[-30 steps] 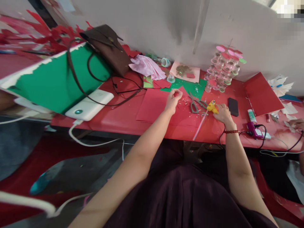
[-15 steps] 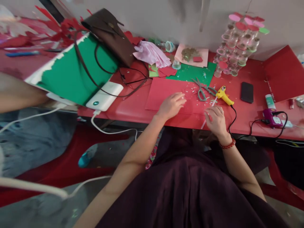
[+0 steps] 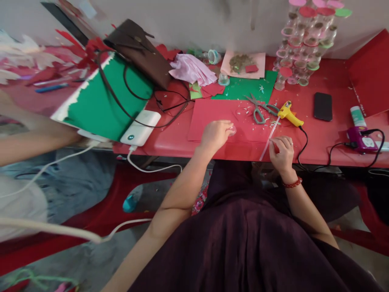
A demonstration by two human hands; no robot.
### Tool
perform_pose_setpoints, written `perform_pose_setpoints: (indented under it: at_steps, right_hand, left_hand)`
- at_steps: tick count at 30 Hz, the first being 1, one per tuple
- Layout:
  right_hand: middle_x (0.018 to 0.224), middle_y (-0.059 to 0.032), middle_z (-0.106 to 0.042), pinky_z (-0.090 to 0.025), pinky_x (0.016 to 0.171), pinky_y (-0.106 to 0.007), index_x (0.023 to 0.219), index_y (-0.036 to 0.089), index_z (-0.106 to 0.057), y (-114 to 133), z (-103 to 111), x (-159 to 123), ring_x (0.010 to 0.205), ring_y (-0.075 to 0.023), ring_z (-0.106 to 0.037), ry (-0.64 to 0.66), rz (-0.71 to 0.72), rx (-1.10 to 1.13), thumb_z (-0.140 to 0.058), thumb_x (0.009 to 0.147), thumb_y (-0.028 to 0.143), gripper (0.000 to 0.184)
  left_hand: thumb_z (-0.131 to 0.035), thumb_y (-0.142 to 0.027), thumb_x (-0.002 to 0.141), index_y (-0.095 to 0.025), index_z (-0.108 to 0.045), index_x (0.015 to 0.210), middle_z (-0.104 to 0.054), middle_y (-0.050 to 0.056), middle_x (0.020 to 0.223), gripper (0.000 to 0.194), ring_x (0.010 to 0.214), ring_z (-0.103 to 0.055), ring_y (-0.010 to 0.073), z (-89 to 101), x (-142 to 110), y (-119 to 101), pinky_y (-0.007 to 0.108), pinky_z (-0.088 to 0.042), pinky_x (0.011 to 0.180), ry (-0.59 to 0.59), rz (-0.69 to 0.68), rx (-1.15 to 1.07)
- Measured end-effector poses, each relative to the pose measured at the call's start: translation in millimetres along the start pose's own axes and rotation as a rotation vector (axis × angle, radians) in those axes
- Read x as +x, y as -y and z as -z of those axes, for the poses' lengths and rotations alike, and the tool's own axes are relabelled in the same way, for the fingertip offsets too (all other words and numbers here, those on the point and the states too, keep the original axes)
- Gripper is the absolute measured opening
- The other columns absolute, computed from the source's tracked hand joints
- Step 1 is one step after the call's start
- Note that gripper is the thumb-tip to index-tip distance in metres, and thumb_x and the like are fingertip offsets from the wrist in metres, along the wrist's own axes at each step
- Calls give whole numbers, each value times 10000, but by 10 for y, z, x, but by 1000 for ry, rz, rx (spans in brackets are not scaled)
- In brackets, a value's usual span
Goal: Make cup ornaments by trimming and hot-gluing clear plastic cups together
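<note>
My left hand [image 3: 215,136] is over the red card sheet [image 3: 200,117], its fingertips closed on a small clear plastic cup [image 3: 232,130], partly hidden by the fingers. Near the table's front edge, my right hand [image 3: 282,152] is curled with thumb and fingers pinched together; what they hold, if anything, is too small to make out. Just left of that hand lies a long clear glue stick [image 3: 270,140], fitted into the yellow glue gun [image 3: 290,114]. Grey-handled scissors [image 3: 258,110] rest open on the card among white paper scraps.
Behind the card are a green sheet [image 3: 243,87], a pink cloth [image 3: 191,69] and small cups. A hanging of clear cups [image 3: 304,48] stands back right, near a black phone [image 3: 323,106]. At left are a brown bag [image 3: 139,52], a white power bank [image 3: 140,127] and another person's arm [image 3: 36,138].
My left fingers have closed further and the clear cup now shows between them. The right hand has shifted slightly, uncovering more of the glue stick. The head view has shifted a little.
</note>
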State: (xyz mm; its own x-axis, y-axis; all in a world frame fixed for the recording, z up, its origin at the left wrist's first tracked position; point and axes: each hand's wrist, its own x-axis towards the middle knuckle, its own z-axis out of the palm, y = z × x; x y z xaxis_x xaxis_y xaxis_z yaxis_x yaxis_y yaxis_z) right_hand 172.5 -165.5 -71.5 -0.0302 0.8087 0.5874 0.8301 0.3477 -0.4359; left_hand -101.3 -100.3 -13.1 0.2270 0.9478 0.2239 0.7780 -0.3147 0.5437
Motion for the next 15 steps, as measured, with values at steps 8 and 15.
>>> perform_pose_setpoints:
  at_steps: [8, 15]
  right_hand:
    - [963, -87, -752, -528, 972, -512, 959, 243, -710, 3, -36, -17, 938, -260, -661, 0, -14, 35, -515, 998, 263, 200]
    - [948, -80, -753, -532, 959, -519, 950, 246, -708, 5, -43, -14, 940, -262, -667, 2, -31, 36, -518, 991, 265, 196]
  left_hand:
    - [-630, -104, 912, -214, -827, 1094, -788, 87, 1244, 290, 1234, -728, 279, -44, 24, 117, 486, -511, 1171, 65, -7, -39]
    - [-642, -93, 907, -169, -820, 1096, -776, 127, 1254, 271, 1246, -720, 304, 7, 78, 104, 502, -510, 1167, 137, 17, -11]
